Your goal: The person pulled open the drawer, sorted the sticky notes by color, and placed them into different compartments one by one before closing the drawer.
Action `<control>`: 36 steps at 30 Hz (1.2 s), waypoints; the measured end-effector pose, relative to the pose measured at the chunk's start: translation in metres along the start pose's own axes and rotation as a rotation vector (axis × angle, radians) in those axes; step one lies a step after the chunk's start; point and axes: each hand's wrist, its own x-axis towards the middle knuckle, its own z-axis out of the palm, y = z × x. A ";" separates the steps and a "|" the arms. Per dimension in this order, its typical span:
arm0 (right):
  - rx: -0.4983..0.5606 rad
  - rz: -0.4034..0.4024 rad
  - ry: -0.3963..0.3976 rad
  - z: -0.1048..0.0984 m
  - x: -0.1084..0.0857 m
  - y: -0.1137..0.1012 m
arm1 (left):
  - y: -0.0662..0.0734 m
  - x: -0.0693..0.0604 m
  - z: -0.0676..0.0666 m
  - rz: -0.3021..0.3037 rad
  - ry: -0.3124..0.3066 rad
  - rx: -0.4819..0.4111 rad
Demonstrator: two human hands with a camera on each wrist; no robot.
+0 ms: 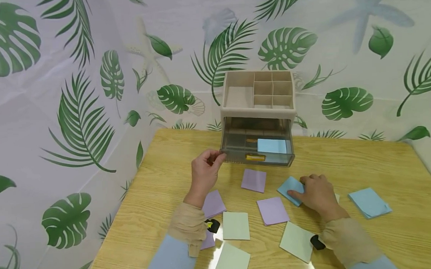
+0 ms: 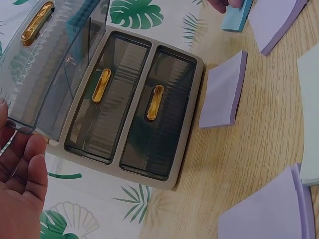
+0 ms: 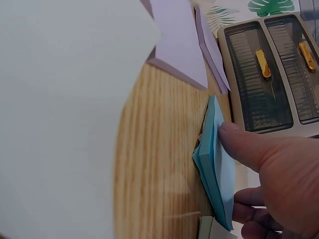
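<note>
In the head view, the blue pad (image 1: pixel 291 190) lies right of centre, below the right front corner of the pulled-out drawer (image 1: pixel 234 157), near it but apart from it. The pad is nearly square, so it shows no clear long axis; it sits cornerwise to the frame, while the drawer's front runs left to right. The right hand (image 1: pixel 317 192) is the nearer one, already at the pad's right side; the left hand (image 1: pixel 204 173) is up and left of the pad, at the drawer's left front corner. The right hand's thumb and curled fingers pinch the pad across its edges, the gap between them about filled by it; whether it is lifted off the table (image 1: pixel 159 173) I cannot tell. The left hand has thumb and bent fingers closed on the drawer's corner. In the drawer's right part lies a second blue pad (image 1: pixel 271 145). A purple pad (image 1: pixel 254 180) lies between the hands, below the drawer, and a third blue pad (image 1: pixel 369 203) lies farther right in the frame.
</note>
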 end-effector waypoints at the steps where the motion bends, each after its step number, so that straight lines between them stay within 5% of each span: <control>1: 0.002 -0.002 0.001 0.001 0.000 0.000 | 0.000 0.000 0.000 0.000 0.000 0.002; 9: -0.002 0.004 -0.013 0.001 0.001 -0.001 | -0.002 0.000 -0.001 0.007 -0.002 0.013; 21: 0.055 0.073 -0.137 -0.001 0.010 0.002 | 0.000 0.000 -0.003 0.022 -0.017 0.022; 36: 0.094 0.081 -0.115 -0.002 0.010 0.001 | 0.001 -0.001 -0.006 0.022 -0.042 0.034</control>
